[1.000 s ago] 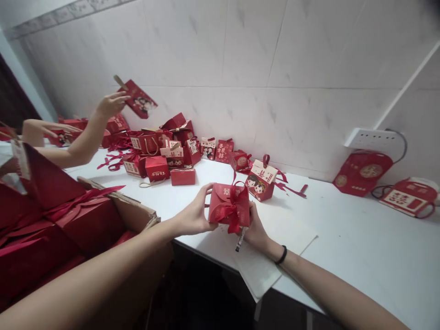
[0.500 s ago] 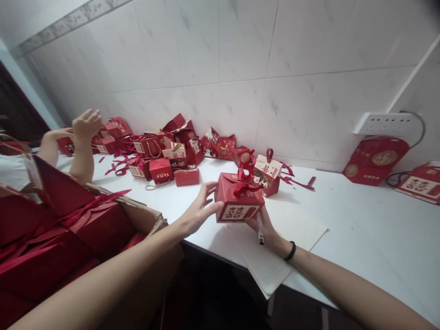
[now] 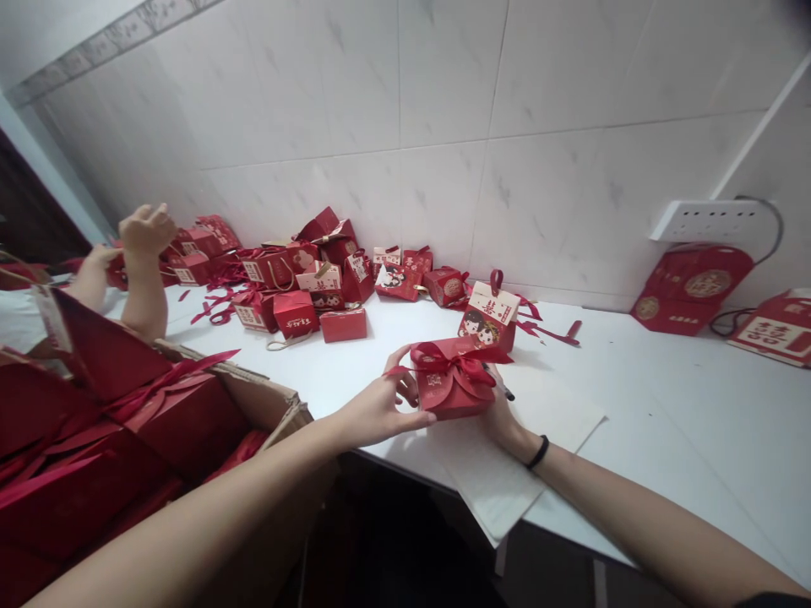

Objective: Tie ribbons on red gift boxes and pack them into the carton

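Note:
Between my two hands is a red gift box (image 3: pixel 454 397) with rounded interlocking flaps and a red ribbon bow (image 3: pixel 451 363) on top. It is tipped so its top faces me, above the table. My left hand (image 3: pixel 380 409) grips the box's left end, with the thumb along the near lower edge. My right hand (image 3: pixel 505 426) holds the right end, its fingers mostly hidden behind the box. A pen (image 3: pixel 508 394) is tucked in that right hand, only its dark end showing. Just behind stands a cream-topped box (image 3: pixel 489 319) with cartoon figures.
Several red boxes (image 3: pixel 297 314) and loose ribbons lie along the tiled wall. A cardboard carton (image 3: pixel 269 401) full of red boxes is at left. Paper sheets (image 3: pixel 494 498) overhang the table edge. At right is a power strip (image 3: pixel 706 219). Another person's hand (image 3: pixel 147 228) is raised far left.
The gift box has tilted, its top turning towards me and its front label out of sight. The pen has swung from below the box to its right side. The other person's raised hand has shifted slightly.

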A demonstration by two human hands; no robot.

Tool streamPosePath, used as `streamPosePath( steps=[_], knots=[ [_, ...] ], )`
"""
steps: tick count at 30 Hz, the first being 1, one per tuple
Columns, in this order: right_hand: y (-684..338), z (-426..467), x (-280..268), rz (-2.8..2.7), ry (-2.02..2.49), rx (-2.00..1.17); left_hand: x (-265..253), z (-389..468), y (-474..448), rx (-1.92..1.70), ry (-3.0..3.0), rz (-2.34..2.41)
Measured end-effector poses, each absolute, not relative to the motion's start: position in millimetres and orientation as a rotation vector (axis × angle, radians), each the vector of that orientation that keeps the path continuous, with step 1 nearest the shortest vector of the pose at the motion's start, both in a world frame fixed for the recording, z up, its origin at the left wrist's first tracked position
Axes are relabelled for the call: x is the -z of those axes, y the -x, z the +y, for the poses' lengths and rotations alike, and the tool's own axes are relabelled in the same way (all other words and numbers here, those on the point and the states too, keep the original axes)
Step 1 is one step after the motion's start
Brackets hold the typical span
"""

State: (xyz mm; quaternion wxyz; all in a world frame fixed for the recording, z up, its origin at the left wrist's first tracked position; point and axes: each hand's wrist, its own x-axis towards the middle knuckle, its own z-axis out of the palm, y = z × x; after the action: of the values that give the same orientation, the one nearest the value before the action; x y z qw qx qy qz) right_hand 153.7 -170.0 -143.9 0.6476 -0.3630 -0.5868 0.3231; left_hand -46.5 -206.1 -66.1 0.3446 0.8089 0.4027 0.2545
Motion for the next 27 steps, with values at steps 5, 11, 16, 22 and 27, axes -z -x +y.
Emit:
streamPosePath(
  steps=[5, 11, 16, 22, 27],
  knots=[
    [-154, -171, 144, -1.412, 0.805, -0.729, 63, -208, 47, -0.644, -2.031, 1.052],
    [-153, -170, 149, -1.512, 0.788, -0.805, 64, -202, 48, -0.750, -2.009, 1.205],
    [-152, -166, 144, -1.559, 0.880, -0.739, 63, -195, 49, -0.768, -2.116, 1.366],
    [-151, -172, 138, -1.650, 0.778, -0.639, 65, -190, 50, -0.849, -2.202, 1.513],
    [-151, -173, 143, -1.646, 0.819, -0.750, 68, -197, 45, -0.797, -2.134, 1.428]
  ],
)
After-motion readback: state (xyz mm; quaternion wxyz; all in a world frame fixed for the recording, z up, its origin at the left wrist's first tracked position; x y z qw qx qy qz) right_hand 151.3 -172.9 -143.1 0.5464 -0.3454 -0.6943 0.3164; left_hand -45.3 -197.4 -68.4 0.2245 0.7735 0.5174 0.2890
